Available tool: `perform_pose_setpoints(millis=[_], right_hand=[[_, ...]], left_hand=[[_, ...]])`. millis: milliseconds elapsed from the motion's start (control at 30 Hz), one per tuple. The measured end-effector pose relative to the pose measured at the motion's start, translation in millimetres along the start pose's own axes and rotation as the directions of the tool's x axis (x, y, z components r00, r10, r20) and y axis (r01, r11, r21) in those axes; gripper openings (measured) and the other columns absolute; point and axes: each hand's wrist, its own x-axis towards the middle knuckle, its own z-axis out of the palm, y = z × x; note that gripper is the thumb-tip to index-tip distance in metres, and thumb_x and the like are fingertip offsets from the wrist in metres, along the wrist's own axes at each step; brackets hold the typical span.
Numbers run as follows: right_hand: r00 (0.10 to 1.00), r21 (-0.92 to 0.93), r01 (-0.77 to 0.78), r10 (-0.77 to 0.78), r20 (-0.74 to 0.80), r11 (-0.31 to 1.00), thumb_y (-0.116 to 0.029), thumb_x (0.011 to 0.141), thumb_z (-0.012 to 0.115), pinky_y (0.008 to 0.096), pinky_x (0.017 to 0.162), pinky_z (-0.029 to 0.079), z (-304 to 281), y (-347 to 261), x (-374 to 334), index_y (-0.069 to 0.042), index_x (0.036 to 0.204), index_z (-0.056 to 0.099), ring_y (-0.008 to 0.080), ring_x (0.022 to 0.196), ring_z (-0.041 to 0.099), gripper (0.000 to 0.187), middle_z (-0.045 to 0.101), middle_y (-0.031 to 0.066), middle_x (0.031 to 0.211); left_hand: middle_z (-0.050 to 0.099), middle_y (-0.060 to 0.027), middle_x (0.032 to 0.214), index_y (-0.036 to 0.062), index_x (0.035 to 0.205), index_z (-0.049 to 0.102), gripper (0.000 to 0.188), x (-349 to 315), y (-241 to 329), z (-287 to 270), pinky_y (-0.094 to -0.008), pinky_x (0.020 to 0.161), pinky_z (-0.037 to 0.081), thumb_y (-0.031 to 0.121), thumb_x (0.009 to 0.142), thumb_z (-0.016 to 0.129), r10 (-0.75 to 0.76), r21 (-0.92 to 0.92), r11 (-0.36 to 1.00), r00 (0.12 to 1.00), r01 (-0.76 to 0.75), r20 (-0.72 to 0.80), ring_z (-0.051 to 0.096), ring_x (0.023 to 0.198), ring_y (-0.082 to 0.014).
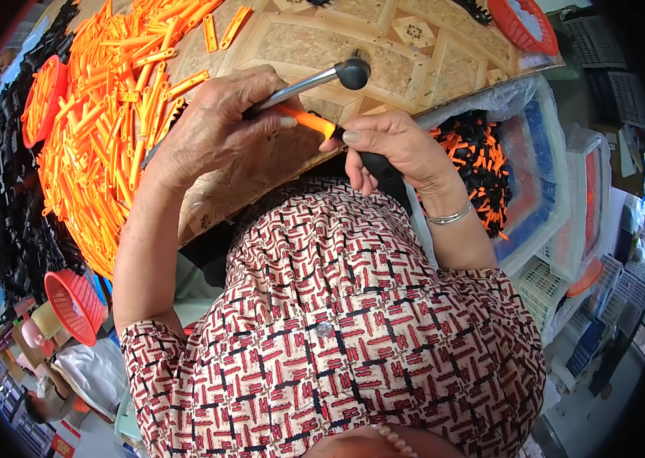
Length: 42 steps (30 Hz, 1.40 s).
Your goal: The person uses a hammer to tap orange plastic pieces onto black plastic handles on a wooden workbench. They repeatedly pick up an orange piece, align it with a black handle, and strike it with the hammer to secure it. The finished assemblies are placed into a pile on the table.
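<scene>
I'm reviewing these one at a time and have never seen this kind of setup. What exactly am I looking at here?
There is no machine, just a person's two bare hands. The single picture comes from a wide fisheye camera worn on the head, looking down, so edges bend. The left hand holds a metal-shafted tool with a rounded black head, plus an orange piece. The right hand pinches a black part at that piece's end. On the patterned table lies a heap of orange parts.
</scene>
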Motion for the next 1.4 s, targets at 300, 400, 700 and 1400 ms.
perform_pose_setpoints(millis=[300, 400, 700, 1400], right_hand=[[0.997, -0.008, -0.051, 0.051, 0.055, 0.999, -0.023, 0.104, 0.056, 0.0225, 0.047, 0.052, 6, -4, 1, 0.011, 0.111, 0.068, 0.0138, 0.05, 0.064, 0.037, 0.068, 0.0122, 0.066], [0.995, -0.003, -0.061, 0.061, 0.082, 0.998, -0.025, 0.104, 0.056, 0.0219, 0.046, 0.05, 4, -1, 3, 0.008, 0.11, 0.069, 0.0119, 0.048, 0.063, 0.035, 0.066, 0.009, 0.063], [1.0, -0.321, 0.015, -0.017, -0.003, 0.947, -0.022, 0.101, 0.061, 0.0201, 0.042, 0.045, 15, 0, 7, 0.0, 0.094, 0.068, 0.0066, 0.045, 0.057, 0.024, 0.063, 0.0025, 0.061], [0.998, -0.348, -0.009, 0.028, 0.049, 0.937, -0.026, 0.103, 0.059, 0.0205, 0.044, 0.044, 4, -1, 18, 0.004, 0.101, 0.073, 0.0075, 0.045, 0.056, 0.033, 0.064, 0.0027, 0.061]], left_hand=[[0.06, -0.0085, 0.085, 0.0037, 0.1, 0.069, 0.019, -2, 2, 4, -0.0337, 0.068, 0.047, 0.007, 0.084, 0.076, 0.096, 0.101, 0.99, 0.995, -0.096, -0.002, 0.062, 0.076, -0.0241], [0.058, -0.0113, 0.085, 0.0022, 0.099, 0.065, 0.02, -6, 10, 8, -0.0374, 0.067, 0.048, 0.005, 0.082, 0.076, 0.106, 0.197, 0.975, 0.994, -0.101, -0.012, 0.061, 0.076, -0.0302], [0.051, -0.0136, 0.082, 0.0001, 0.089, 0.055, 0.022, -21, 25, 16, -0.0422, 0.063, 0.047, 0.001, 0.081, 0.075, 0.119, 0.372, 0.925, 0.988, -0.074, -0.1, 0.059, 0.072, -0.0338], [0.055, -0.0139, 0.088, 0.0009, 0.098, 0.064, 0.016, -33, 15, 27, -0.0399, 0.068, 0.049, 0.0, 0.083, 0.071, -0.002, 0.258, 0.965, 0.988, 0.042, -0.154, 0.06, 0.079, -0.0342]])
